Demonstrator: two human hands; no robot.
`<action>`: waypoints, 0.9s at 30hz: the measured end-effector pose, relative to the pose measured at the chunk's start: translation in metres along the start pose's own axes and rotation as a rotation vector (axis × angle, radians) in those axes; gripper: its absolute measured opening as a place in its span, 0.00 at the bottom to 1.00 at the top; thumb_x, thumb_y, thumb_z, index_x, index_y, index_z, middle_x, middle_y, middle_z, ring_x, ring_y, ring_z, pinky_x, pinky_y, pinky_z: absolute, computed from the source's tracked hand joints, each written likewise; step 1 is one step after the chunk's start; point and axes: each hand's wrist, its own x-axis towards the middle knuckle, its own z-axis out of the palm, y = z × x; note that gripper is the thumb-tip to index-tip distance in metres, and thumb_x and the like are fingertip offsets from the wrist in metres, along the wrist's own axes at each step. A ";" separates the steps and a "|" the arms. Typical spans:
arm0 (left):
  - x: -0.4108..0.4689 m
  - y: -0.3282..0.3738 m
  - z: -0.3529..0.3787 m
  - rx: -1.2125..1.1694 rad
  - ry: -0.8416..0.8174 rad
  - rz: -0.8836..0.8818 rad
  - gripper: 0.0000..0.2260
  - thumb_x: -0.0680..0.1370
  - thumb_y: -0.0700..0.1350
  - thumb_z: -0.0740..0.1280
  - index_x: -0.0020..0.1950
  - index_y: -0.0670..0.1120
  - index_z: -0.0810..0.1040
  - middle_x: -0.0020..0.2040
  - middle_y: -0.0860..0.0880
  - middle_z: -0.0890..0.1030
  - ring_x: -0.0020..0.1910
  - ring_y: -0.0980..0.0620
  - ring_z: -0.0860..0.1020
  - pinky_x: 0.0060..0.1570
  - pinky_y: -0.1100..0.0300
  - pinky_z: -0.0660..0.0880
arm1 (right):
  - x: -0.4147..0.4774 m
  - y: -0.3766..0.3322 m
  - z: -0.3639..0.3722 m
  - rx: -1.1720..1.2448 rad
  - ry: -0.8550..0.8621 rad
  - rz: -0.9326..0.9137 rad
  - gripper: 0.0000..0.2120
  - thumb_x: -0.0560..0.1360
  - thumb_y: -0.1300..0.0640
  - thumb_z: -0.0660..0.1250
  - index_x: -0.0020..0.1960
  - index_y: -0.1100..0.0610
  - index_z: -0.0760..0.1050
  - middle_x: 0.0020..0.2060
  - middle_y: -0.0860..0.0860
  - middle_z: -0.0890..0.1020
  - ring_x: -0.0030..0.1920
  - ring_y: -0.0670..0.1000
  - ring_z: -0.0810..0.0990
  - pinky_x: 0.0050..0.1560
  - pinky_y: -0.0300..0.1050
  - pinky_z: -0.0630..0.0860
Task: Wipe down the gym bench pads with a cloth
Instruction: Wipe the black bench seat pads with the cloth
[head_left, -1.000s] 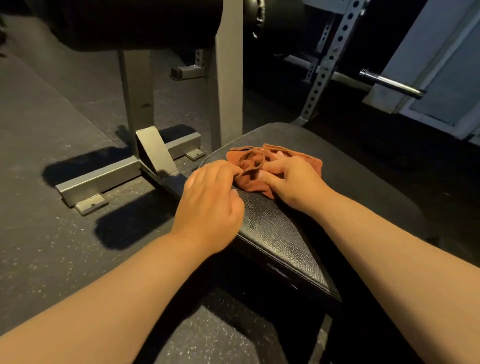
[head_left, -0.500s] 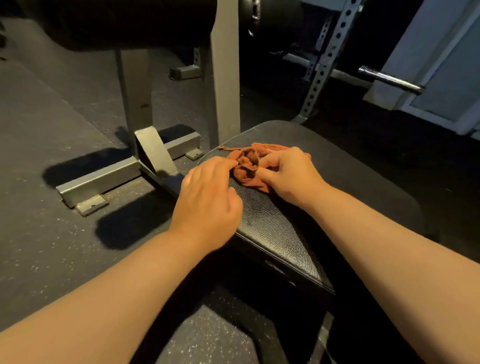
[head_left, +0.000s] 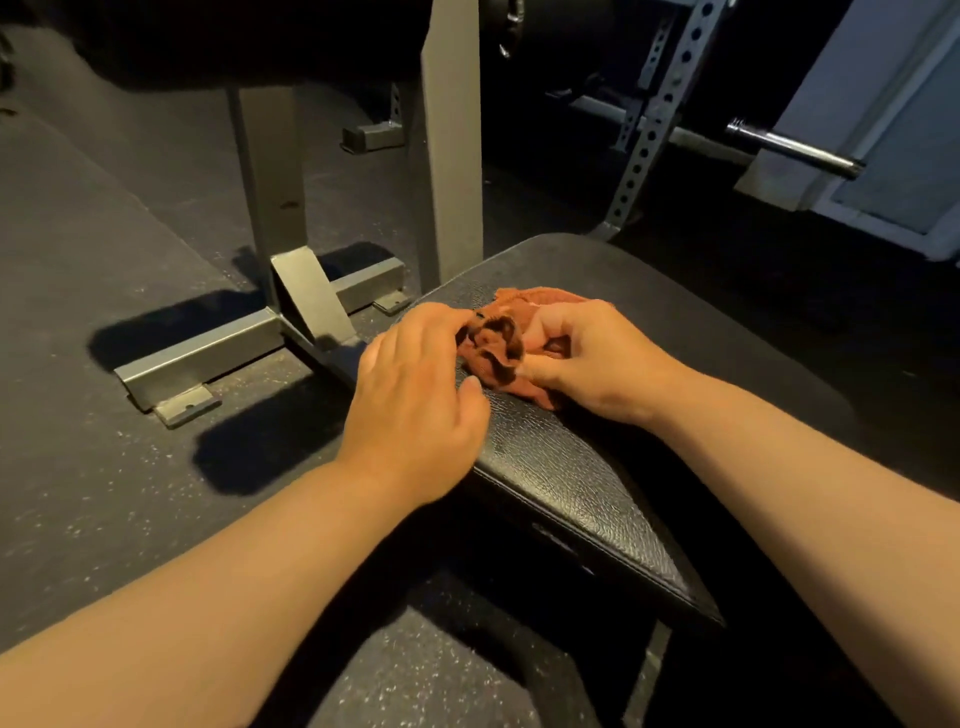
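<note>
**Two hands at the cloth on the bench pad**

Starting at the left, we see dark speckled rubber floor (head_left: 104, 467) and the grey steel foot (head_left: 208, 353) of a frame lying on it, with a grey upright post (head_left: 449, 156) rising behind it.

Next comes our left hand (head_left: 415, 395), held over the near-left edge of the black bench pad (head_left: 571, 467). Its fingers are curled and their tips meet the left edge of the cloth (head_left: 493, 348) – we cannot tell whether they actually hold the fabric or only touch it.

The cloth is rust-orange, bunched into a crumpled heap, and lies on the pad's upper surface between the two hands.

Our right hand (head_left: 597, 358) grips it from the right side, with the thumb pressed along the near edge and the fingers curled over the top of the bunch.

Further right and behind, a perforated steel upright (head_left: 654, 104) slants up into the dark – and a bare chrome bar end (head_left: 795, 148) points in from the far right.
</note>
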 end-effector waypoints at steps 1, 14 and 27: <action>0.000 0.000 0.000 0.000 -0.003 -0.002 0.23 0.75 0.49 0.60 0.70 0.47 0.68 0.66 0.50 0.70 0.66 0.51 0.68 0.69 0.50 0.61 | -0.010 0.007 -0.008 0.023 -0.056 0.013 0.11 0.73 0.63 0.75 0.37 0.51 0.77 0.33 0.44 0.79 0.32 0.39 0.75 0.38 0.34 0.72; -0.001 -0.001 0.004 0.000 0.006 -0.038 0.27 0.76 0.50 0.59 0.75 0.46 0.63 0.70 0.49 0.67 0.69 0.49 0.66 0.70 0.47 0.61 | 0.016 0.046 -0.024 -0.333 0.260 0.125 0.05 0.78 0.57 0.69 0.43 0.54 0.78 0.43 0.44 0.77 0.50 0.47 0.77 0.44 0.37 0.61; 0.000 -0.003 0.001 0.000 -0.012 -0.012 0.22 0.75 0.46 0.58 0.70 0.47 0.67 0.67 0.50 0.69 0.65 0.51 0.66 0.67 0.52 0.59 | -0.010 0.037 -0.002 -0.299 0.097 0.013 0.13 0.82 0.51 0.57 0.59 0.55 0.77 0.57 0.51 0.80 0.59 0.53 0.76 0.65 0.52 0.70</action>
